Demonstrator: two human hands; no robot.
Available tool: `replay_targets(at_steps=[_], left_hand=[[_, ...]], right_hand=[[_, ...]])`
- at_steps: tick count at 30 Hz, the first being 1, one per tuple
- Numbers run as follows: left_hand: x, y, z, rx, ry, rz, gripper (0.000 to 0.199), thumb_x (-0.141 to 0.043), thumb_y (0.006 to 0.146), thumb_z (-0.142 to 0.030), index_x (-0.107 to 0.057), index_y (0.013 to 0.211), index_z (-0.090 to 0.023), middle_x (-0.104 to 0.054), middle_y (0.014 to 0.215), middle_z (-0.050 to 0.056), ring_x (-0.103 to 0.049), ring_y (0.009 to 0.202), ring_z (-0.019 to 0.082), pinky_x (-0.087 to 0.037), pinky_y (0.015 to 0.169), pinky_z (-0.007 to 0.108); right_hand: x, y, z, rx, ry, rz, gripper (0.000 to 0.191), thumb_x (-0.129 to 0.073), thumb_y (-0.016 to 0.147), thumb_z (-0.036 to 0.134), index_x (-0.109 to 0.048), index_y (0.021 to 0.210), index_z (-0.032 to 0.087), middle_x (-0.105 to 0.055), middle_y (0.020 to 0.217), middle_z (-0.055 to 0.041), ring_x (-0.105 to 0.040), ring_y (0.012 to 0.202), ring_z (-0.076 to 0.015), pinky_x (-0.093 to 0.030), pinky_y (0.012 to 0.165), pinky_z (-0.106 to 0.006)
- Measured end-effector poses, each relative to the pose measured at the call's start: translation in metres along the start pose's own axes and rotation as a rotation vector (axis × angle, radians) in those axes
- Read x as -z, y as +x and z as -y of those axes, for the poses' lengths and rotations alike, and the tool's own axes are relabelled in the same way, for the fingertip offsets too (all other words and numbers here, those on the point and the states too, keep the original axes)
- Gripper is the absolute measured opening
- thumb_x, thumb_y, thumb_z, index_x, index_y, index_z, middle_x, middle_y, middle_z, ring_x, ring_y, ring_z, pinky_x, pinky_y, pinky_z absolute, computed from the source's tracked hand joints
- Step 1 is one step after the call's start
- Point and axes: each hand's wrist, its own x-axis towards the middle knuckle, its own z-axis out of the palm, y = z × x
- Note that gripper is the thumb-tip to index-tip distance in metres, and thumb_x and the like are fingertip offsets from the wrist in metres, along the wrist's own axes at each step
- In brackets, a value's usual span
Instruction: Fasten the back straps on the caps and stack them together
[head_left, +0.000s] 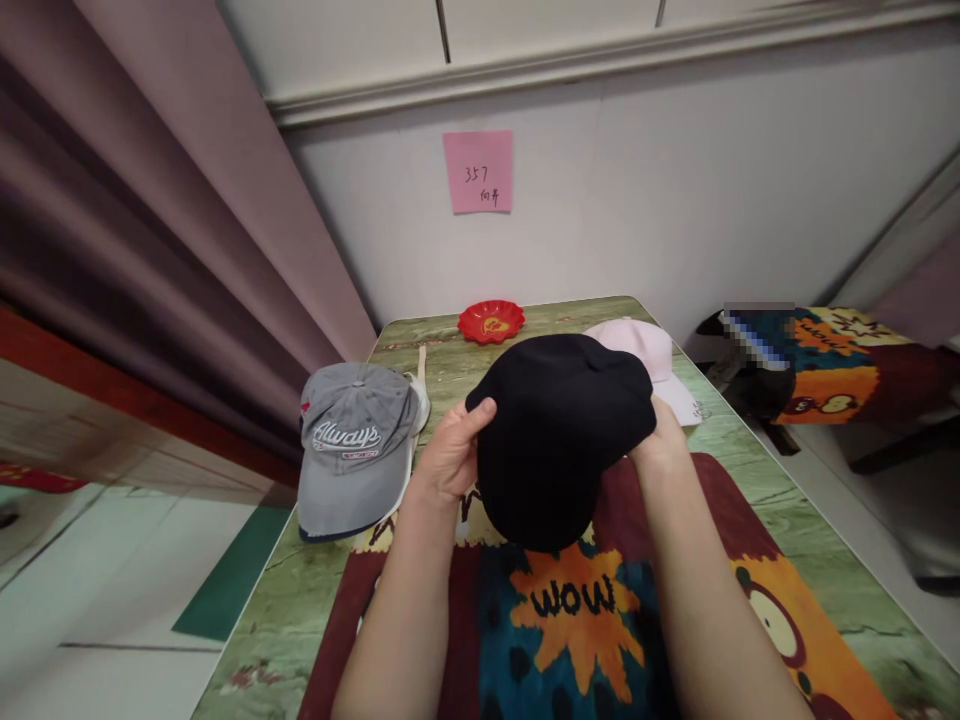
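A black cap [555, 430] is held up over the table between both hands, its brim pointing down toward me. My left hand [454, 445] grips its left edge, thumb on the outside. At the right edge, my right hand [660, 430] is closed on the cap, its fingers mostly hidden behind the fabric. To the left lies a grey cap [356, 440] with "Always" lettering, resting over something pale with a strap. Partly covered by the black cap, a pink cap [641, 350] with a white brim sits at the right.
A red scalloped dish [491, 322] stands at the table's far end. A colourful "WOW" mat [540, 660] covers part of the green marbled table [262, 640]. A pink note [480, 172] is on the wall behind. Purple curtains [225, 200] hang at the left.
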Motion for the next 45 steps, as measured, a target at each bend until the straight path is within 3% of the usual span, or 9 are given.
replay_targets(at_steps=[5,11,15,19,23,26,32,38,45], left_hand=[[0.003,0.015,-0.002,-0.122,-0.164,-0.2,0.016,-0.075,0.087,-0.034,-0.078,0.094,-0.02,-0.081,0.1,0.007,-0.069,0.12,0.03,-0.053,0.11,0.041],[0.012,0.021,-0.015,-0.414,-0.327,-0.352,0.025,-0.063,0.096,-0.035,-0.077,0.112,-0.022,-0.079,0.113,0.003,-0.063,0.129,0.022,-0.048,0.114,0.034],[0.023,0.023,-0.023,-0.521,-0.357,-0.378,0.029,-0.06,0.097,-0.035,-0.074,0.12,-0.024,-0.079,0.115,0.002,-0.064,0.128,0.02,-0.048,0.113,0.032],[0.027,0.027,-0.024,-0.53,-0.358,-0.349,0.033,-0.061,0.097,-0.036,-0.071,0.127,-0.025,-0.08,0.112,0.003,-0.068,0.122,0.02,-0.049,0.111,0.031],[0.017,0.027,-0.019,-0.457,-0.357,-0.374,0.027,-0.053,0.102,-0.036,-0.075,0.109,-0.023,-0.081,0.102,0.002,-0.074,0.107,0.016,-0.054,0.102,0.026],[0.008,0.025,-0.016,-0.332,-0.248,-0.336,0.044,-0.044,0.104,-0.047,-0.074,0.095,-0.017,-0.08,0.099,0.009,-0.076,0.094,0.018,-0.06,0.091,0.03],[0.004,0.022,-0.012,-0.126,-0.127,-0.318,0.037,-0.042,0.105,-0.03,-0.071,0.091,-0.011,-0.076,0.082,0.008,-0.072,0.065,0.014,-0.061,0.067,0.028],[0.005,0.022,-0.012,-0.108,-0.13,-0.344,0.029,-0.045,0.103,-0.02,-0.07,0.089,-0.011,-0.074,0.075,0.006,-0.068,0.059,0.013,-0.058,0.062,0.025],[0.005,0.023,-0.011,-0.107,-0.119,-0.391,0.023,-0.049,0.099,-0.015,-0.069,0.087,-0.01,-0.071,0.071,0.004,-0.065,0.055,0.011,-0.057,0.057,0.024]], right_hand=[[-0.032,-0.019,0.005,-0.023,0.21,-0.088,0.014,-0.067,0.091,0.036,-0.072,0.094,0.023,-0.078,0.098,-0.0041,-0.071,0.108,-0.0207,-0.058,0.1,-0.037],[-0.058,-0.044,0.006,-0.223,-0.175,0.116,0.033,-0.085,0.076,0.044,-0.075,0.097,0.02,-0.079,0.09,-0.003,-0.073,0.077,-0.0175,-0.06,0.064,-0.025],[-0.06,-0.051,0.009,-0.297,-0.252,0.344,0.035,-0.089,0.071,0.036,-0.075,0.097,0.018,-0.078,0.087,-0.0029,-0.072,0.07,-0.0149,-0.061,0.062,-0.025],[-0.067,-0.052,0.006,-0.285,-0.16,0.361,0.05,-0.091,0.064,0.025,-0.072,0.11,0.022,-0.078,0.09,-0.0009,-0.073,0.072,-0.0151,-0.062,0.063,-0.025],[-0.071,-0.049,0.003,-0.171,-0.044,0.23,0.041,-0.087,0.068,0.025,-0.074,0.107,0.022,-0.079,0.098,-0.0027,-0.074,0.078,-0.0159,-0.062,0.066,-0.024],[-0.063,-0.043,0.014,0.003,0.015,0.101,0.04,-0.084,0.073,0.024,-0.073,0.111,0.026,-0.079,0.107,-0.0021,-0.075,0.096,-0.0203,-0.064,0.081,-0.031],[-0.011,-0.02,0.047,0.371,0.083,-0.192,0.033,-0.079,0.077,0.021,-0.073,0.109,0.027,-0.078,0.113,0.0003,-0.071,0.112,-0.0166,-0.059,0.098,-0.031],[0.064,0.008,0.025,0.311,0.028,-0.714,0.017,-0.078,0.073,0.015,-0.063,0.079,0.021,-0.072,0.07,0.0076,-0.07,0.061,-0.0089,-0.061,0.059,-0.018],[0.094,0.021,0.002,0.27,-0.069,-0.86,0.024,-0.075,0.08,0.021,-0.051,0.076,0.022,-0.06,0.059,0.0107,-0.058,0.045,-0.0062,-0.054,0.045,-0.015]])
